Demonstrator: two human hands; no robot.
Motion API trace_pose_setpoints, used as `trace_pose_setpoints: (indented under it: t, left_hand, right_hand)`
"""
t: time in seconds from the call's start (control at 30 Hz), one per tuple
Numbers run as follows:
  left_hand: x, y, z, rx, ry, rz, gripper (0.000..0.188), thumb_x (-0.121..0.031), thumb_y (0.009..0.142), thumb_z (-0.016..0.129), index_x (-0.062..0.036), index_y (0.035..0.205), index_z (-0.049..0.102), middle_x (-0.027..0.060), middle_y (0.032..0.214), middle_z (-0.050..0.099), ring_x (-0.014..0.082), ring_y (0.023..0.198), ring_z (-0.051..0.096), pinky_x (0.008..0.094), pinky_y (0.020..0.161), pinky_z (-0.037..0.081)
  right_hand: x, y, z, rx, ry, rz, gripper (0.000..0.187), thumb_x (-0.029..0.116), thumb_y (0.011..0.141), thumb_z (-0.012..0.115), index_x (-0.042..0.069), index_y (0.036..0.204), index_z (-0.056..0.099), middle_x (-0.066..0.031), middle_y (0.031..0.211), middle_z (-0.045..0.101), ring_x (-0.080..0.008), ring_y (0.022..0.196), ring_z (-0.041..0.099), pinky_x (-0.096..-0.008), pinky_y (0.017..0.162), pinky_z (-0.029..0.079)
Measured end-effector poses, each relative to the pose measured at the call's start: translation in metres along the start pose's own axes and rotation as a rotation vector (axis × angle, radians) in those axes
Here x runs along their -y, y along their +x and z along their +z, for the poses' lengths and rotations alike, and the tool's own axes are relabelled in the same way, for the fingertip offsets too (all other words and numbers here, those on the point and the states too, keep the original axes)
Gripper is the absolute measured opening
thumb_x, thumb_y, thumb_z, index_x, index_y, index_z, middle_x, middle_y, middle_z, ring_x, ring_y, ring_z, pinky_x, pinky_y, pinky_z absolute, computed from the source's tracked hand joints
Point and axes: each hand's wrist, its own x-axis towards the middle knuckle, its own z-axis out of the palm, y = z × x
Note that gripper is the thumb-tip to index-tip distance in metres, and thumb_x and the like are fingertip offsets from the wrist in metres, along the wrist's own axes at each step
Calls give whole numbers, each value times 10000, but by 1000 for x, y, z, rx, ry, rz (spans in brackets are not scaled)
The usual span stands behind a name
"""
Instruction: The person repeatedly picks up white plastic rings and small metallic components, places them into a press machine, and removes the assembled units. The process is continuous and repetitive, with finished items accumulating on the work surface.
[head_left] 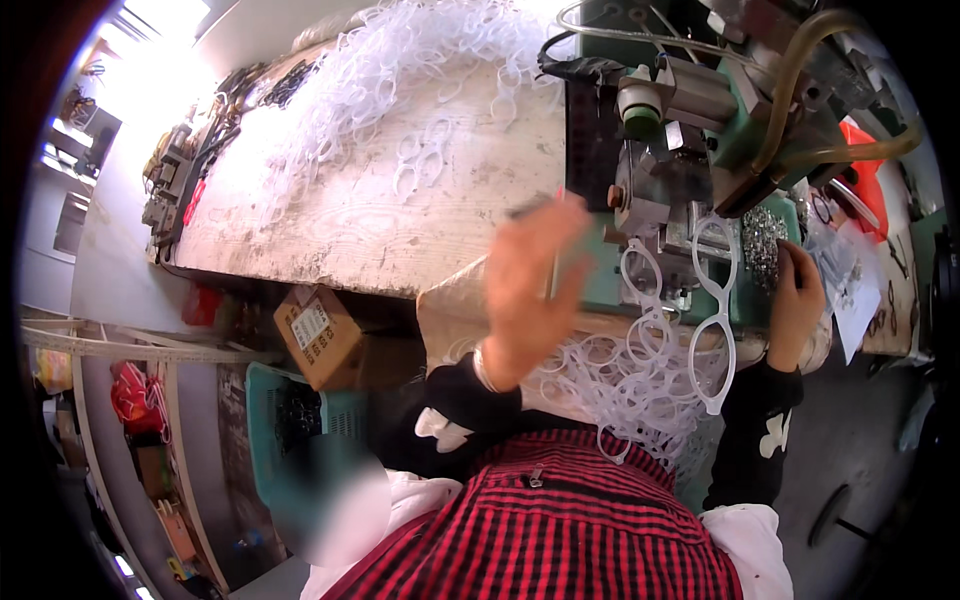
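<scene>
My left hand is raised over the front edge of the bench, smeared by motion. Its thumb stands apart; a dark blur near its fingertips cannot be made out. My right hand reaches to a heap of small shiny metal parts, fingers curled together at the heap's right edge. Whatever lies between those fingertips is hidden. Between my hands, a clear plastic eyeglass frame hangs down from the fixture of a green bench machine. Another clear frame hangs just left of it.
Many clear eyeglass frames are heaped at the back of the wooden bench. More frames pile up in front of my apron. Hoses arch over the machine. A cardboard box and a teal basket stand at lower left.
</scene>
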Motion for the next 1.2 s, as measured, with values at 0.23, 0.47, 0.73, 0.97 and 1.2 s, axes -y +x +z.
trace_pose_setpoints:
  t: [0.23,0.47,0.73,0.97,1.2]
  left_hand:
    - [79,-5,9,406,-374,-848,298,-86,897,745,12,1171,678,59,1021,699,149,924,665,266,835,526]
    - [77,-1,29,347,-38,-582,223,-147,866,779,-19,1026,689,112,945,701,228,829,674,326,731,532]
    - [206,39,-68,235,557,-174,146,-100,875,702,-70,1018,712,103,1023,697,324,961,637,410,842,511]
    - [254,30,-43,442,964,-390,229,-323,866,708,-102,925,716,148,1103,665,385,1119,571,477,994,432]
    - [229,5,-29,243,428,-438,118,-142,996,575,-100,1091,632,124,927,714,266,776,658,370,678,502]
  right_hand:
    - [64,5,10,79,407,58,152,64,944,694,-10,1075,710,-15,966,715,-70,890,633,-215,811,479]
    - [65,10,11,70,358,96,163,47,910,715,-10,1063,714,-29,954,712,-94,901,639,-237,821,490]
    - [11,-49,-53,-132,31,55,117,22,888,712,-21,996,724,-63,967,732,-128,906,663,-264,832,499]
    - [129,-10,-9,158,392,-179,181,5,815,710,-1,996,706,-51,946,713,-156,900,664,-284,840,507]
    - [142,-22,36,133,832,30,396,-19,806,710,-16,1187,601,-43,961,661,-106,881,625,-265,834,493]
